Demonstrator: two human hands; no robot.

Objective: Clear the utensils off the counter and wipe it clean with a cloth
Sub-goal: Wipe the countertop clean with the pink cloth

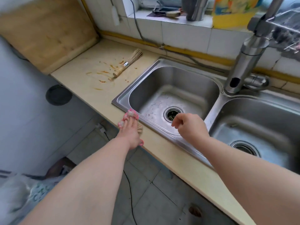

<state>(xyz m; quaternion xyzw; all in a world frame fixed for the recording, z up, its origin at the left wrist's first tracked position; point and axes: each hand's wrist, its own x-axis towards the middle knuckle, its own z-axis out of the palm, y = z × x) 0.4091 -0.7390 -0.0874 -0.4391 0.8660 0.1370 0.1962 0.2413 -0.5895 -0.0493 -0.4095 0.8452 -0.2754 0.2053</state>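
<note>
A bamboo pot brush (pixel 125 64) lies on the beige counter (pixel 90 82) among orange sauce smears (pixel 103 72), left of the sink. My left hand (pixel 130 133) lies flat on a pink and white cloth (pixel 129 114) at the counter's front edge, by the left sink's near corner; the fingers are straight over the cloth. My right hand (pixel 189 125) hovers over the left sink basin (pixel 172 95), fingers loosely curled and holding nothing.
A wooden cutting board (pixel 48 33) leans at the far left of the counter. A second basin (pixel 259 127) and a steel faucet (pixel 243 62) stand to the right. The window sill (pixel 170 17) holds several items. A white appliance (pixel 24 103) stands at the left.
</note>
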